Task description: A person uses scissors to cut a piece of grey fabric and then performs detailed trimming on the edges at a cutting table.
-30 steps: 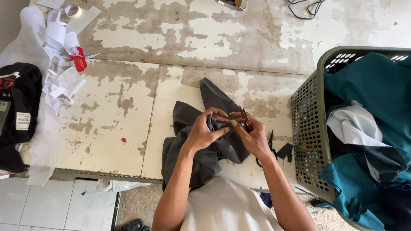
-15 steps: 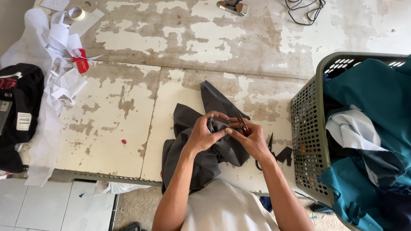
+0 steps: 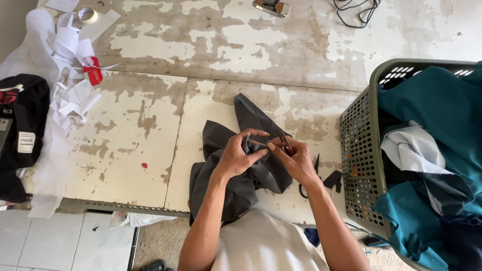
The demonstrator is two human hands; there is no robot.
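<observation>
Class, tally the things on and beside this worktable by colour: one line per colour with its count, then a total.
Grey: 2, cloth in both hands, basket
Teal: 1, fabric in basket
Black: 3, scissors, garment, cable
White: 2, paper strips, tape roll
Red: 1, tag
Total: 9

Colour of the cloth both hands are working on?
Plain dark grey cloth, no pattern, pinched between left hand and right hand; head view.

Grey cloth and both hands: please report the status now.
Left hand pinches grey cloth. Right hand grips small snips at the fold. Basket at right, apart.
</observation>
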